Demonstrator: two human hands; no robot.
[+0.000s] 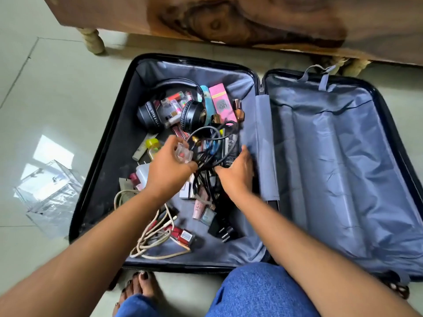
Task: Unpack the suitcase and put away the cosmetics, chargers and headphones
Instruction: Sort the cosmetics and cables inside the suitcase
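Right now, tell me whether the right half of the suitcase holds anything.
Empty, as far as shows: the right half shows only bare blue lining, while the headphones, cables and cosmetics all lie in the left half.

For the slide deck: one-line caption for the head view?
Left hand grips a small clear bottle, right hand in tangled black cables inside the open suitcase.

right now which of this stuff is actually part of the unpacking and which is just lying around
Part of the job:
- suitcase, open on the floor
- black headphones
- black cables, under both hands
- white charger cable
- pink cosmetics box
- small clear bottle, held in the left hand

Just lying about:
- clear plastic organiser on the floor tiles
- wooden furniture behind the suitcase
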